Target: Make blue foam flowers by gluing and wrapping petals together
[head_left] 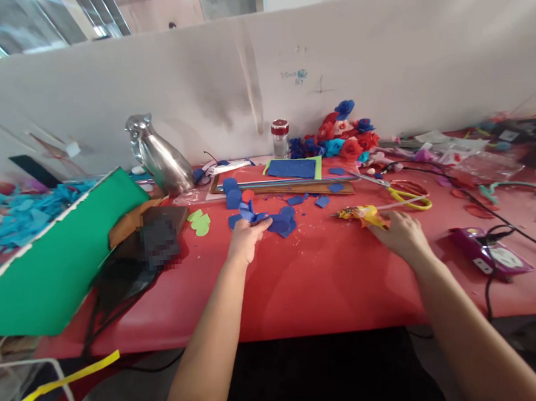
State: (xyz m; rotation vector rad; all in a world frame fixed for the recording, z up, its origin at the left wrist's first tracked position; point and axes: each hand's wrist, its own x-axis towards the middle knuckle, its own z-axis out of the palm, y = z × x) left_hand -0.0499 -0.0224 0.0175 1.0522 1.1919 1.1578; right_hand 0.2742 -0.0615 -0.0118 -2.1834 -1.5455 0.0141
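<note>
My left hand [247,238] is closed in a pinch on a small blue piece [247,211] of petal-like material. Right beside its fingertips lie more blue petals [284,222] on the red table. My right hand [399,232] has its fingers around the yellow glue gun [363,213], which lies on its side with the tip pointing left. Just behind that hand are scissors [408,195] with yellow handles. Light green cut pieces [200,223] lie to the left of my left hand.
A green box [67,261] of blue petals and a dark bag [131,263] stand left. Behind are a metal jug [163,155], a lidded jar [280,138] and fabric flowers [348,136]. A purple power strip [491,253] with black cables lies right on the red table [328,293].
</note>
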